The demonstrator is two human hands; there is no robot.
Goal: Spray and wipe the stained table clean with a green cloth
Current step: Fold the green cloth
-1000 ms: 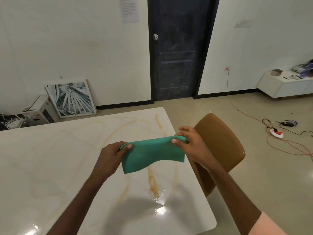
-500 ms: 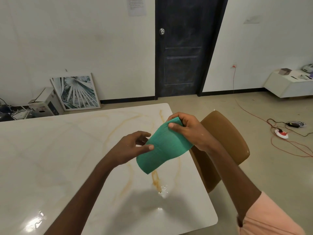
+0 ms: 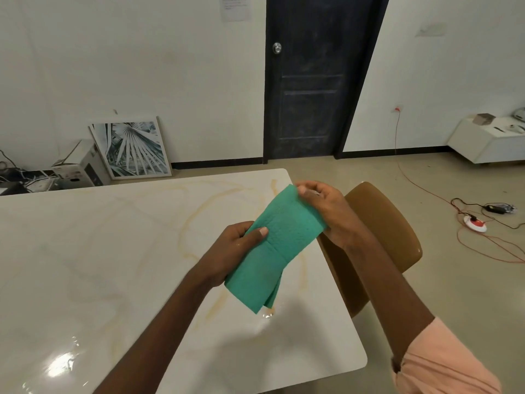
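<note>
Your left hand (image 3: 233,251) grips the lower left edge of the green cloth (image 3: 279,243), thumb laid across its front face and fingers curled behind it. Your right hand (image 3: 326,211) pinches the cloth's upper right corner, thumb on the front and fingers wrapped behind. The cloth is held between both hands, folded into layers, and runs diagonally from the right hand at top down past the left hand; its lower corner hangs free. You hold it in the air above the right end of the white table (image 3: 85,265), clear of the surface. Yellow-brown stain streaks (image 3: 196,220) loop across the tabletop beneath and beside the cloth.

A sheet of paper (image 3: 235,7) on the wall left of the dark door (image 3: 312,81) carries printed lines too small to read. The markings on the box (image 3: 79,169) on the floor cannot be read either.
</note>
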